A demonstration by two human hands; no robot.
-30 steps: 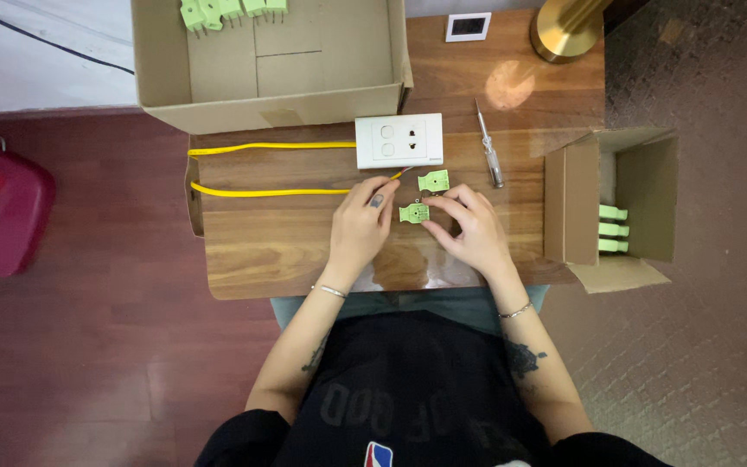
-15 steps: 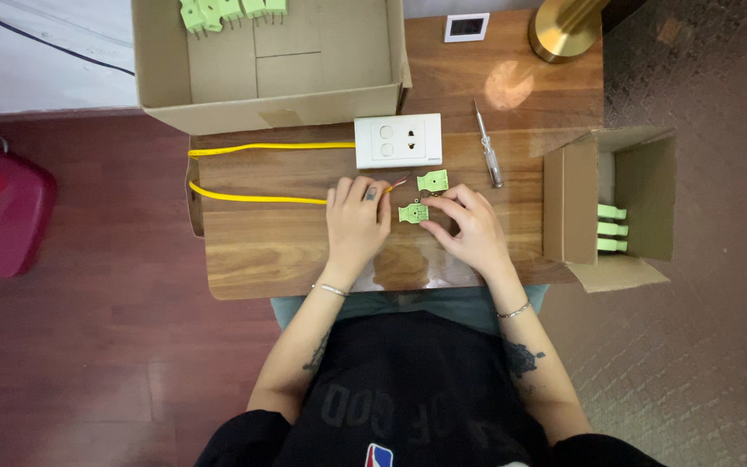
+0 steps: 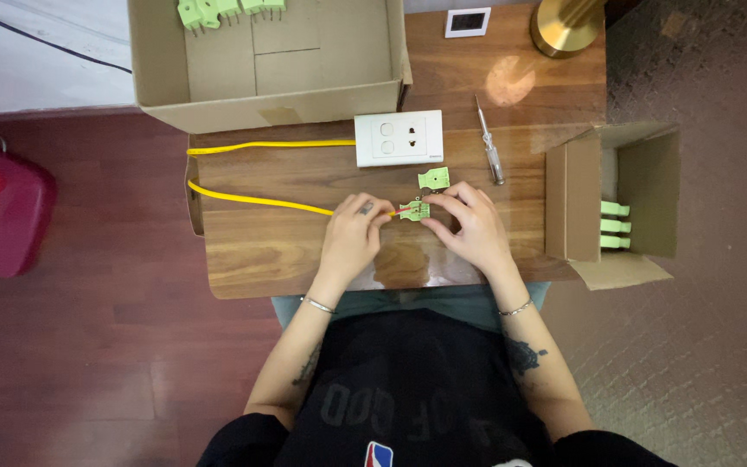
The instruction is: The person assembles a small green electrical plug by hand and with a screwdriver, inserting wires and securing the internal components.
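Our left hand point(image 3: 352, 235) pinches the yellow cable point(image 3: 261, 200) end against a green plug point(image 3: 415, 210), which our right hand point(image 3: 470, 227) grips.

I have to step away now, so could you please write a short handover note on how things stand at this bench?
Left hand: pinches the stripped end of the yellow cable and feeds it toward the green plug part.
Right hand: steadies that part on the wooden table.
Nearby: second green piece, white wall socket, screwdriver.
Done: cable end at the part.
Left: whether the wire is seated cannot be seen; the screwdriver lies untouched.
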